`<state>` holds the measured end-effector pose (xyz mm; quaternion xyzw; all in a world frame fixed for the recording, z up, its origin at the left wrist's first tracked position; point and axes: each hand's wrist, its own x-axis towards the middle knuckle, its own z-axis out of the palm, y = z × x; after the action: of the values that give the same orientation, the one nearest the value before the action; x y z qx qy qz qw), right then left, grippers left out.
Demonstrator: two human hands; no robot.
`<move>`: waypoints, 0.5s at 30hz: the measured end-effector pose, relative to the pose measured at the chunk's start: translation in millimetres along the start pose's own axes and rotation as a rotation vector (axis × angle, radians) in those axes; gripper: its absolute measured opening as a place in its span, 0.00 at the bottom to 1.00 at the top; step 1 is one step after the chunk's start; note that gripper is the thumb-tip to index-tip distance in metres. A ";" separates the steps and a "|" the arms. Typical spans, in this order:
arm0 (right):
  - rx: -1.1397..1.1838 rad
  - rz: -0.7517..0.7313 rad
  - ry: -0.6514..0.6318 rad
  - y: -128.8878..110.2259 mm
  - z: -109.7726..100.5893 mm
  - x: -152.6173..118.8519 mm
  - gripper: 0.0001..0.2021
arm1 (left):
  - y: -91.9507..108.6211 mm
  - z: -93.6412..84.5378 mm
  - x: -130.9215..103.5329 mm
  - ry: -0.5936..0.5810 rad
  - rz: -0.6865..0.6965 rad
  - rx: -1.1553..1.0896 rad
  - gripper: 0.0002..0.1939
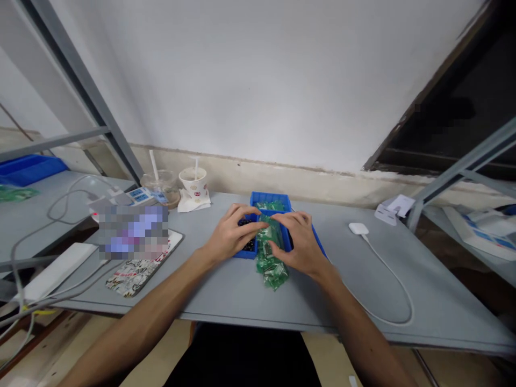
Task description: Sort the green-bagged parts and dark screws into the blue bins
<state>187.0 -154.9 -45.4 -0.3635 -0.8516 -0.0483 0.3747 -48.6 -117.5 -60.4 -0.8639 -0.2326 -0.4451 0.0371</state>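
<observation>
Both your hands, the left hand (pixel 234 232) and right hand (pixel 297 243), curve half-open, gripping nothing visibly, around green packets (pixel 273 271) heaped at the blue bins (pixel 246 255); these look light, slick and crinkly, so best pinched by a film edge.

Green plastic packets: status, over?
Left hand, right hand: grips open beside green plastic packets, contact unclear. Packets heaped between hands. In the way: left hand partly covers blue plastic bin of small black parts.
</observation>
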 end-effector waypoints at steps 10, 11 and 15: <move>0.070 -0.058 0.134 -2.6 10.9 -5.6 0.08 | 1.6 -1.4 3.4 -0.007 0.019 -0.124 0.07; 0.090 -0.045 0.146 -1.2 11.8 -6.5 0.08 | 1.8 -0.4 4.0 -0.030 0.014 -0.142 0.07; 0.142 0.000 0.115 -1.0 12.9 -7.7 0.06 | 4.9 0.7 6.1 -0.118 0.006 -0.188 0.06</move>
<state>182.1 -155.5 -59.6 -0.3329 -0.8299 -0.0086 0.4476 -43.0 -119.4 -55.3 -0.8889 -0.1887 -0.4135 -0.0566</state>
